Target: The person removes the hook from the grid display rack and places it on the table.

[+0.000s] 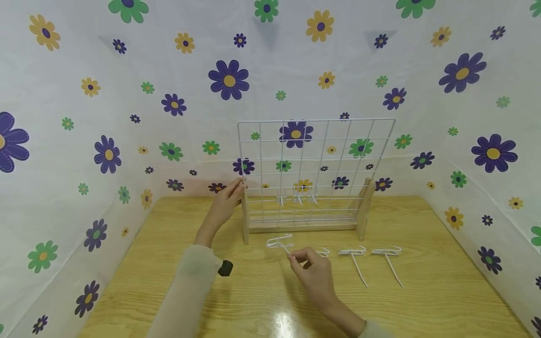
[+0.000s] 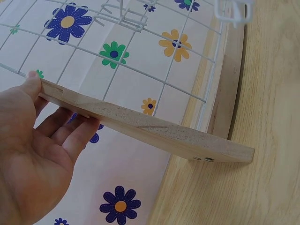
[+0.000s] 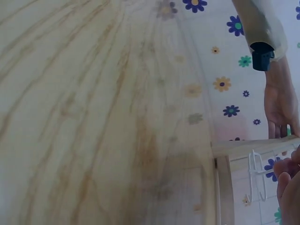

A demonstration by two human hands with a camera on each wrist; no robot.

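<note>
A white wire grid [image 1: 316,120] stands in a wooden base [image 1: 302,228] with an upright at each side. My left hand [image 1: 220,209] grips the top of the left wooden upright [image 2: 140,123], thumb at its edge and fingers against its outer face. In front of the base, my right hand [image 1: 314,278] pinches the stem of a white wire hook [image 1: 276,243] between thumb and index finger. The hook's bracket end points toward the grid and also shows in the right wrist view. Three similar hooks [image 1: 281,198] hang in a row on the lower grid.
On the table [image 1: 169,281], two wire hooks [image 1: 352,253] lie to the right of my right hand, stems toward me. Another hook [image 1: 323,252] is partly hidden behind that hand. Flower-printed cloth [image 1: 203,117] encloses the back and sides.
</note>
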